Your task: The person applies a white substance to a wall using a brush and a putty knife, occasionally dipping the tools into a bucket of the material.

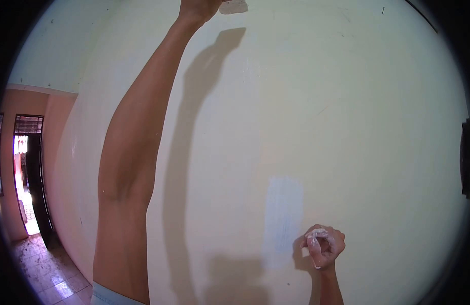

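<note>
Scraper [235,6] is way above the white patch [284,221], bit to the left, and your left grip [200,9] has hold of it. Your right grip [324,247], paste-smeared, is curled just right of the patch, can't tell if around anything.

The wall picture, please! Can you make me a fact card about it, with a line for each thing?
Wall: pale cream, with a whiter patch low, right of the middle
Left hand: raised, cut off by the top edge
Beside left hand: a flat greyish piece; too cut off to say what
Right hand: low, just right of the patch, fingers curled in a loop, white smears on them
Shadow: the left arm's, on the wall
Far left: an open doorway and tiled floor
</note>
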`<state>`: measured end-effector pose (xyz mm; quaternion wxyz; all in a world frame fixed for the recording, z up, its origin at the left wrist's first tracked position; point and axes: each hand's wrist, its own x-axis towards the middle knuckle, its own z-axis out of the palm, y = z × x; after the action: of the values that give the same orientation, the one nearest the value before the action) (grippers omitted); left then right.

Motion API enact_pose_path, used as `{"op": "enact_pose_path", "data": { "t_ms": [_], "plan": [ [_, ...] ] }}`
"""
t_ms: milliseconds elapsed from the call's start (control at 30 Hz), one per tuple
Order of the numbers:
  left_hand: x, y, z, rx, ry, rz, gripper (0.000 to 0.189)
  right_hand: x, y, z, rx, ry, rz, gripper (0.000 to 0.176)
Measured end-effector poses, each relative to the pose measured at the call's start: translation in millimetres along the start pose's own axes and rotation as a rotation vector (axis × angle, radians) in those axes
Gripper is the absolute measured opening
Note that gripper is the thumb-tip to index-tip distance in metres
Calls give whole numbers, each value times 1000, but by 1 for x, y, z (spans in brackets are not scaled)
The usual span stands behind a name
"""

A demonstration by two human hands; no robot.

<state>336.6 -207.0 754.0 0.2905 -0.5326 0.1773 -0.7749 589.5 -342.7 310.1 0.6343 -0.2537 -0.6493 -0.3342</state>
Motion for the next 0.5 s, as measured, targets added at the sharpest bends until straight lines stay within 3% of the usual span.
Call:
{"op": "enact_pose_path", "data": {
  "t_ms": [233,333,500],
  "plan": [
    [1,-40,25,289,61,113,3,10,-3,-3,182,-114,-89,9],
    [1,-60,34,-87,121,-81,3,9,-4,-3,215,-142,-98,9],
    [-2,-50,30,104,71,-17,5,8,-6,-1,235,-172,-113,10]
  ]
}}
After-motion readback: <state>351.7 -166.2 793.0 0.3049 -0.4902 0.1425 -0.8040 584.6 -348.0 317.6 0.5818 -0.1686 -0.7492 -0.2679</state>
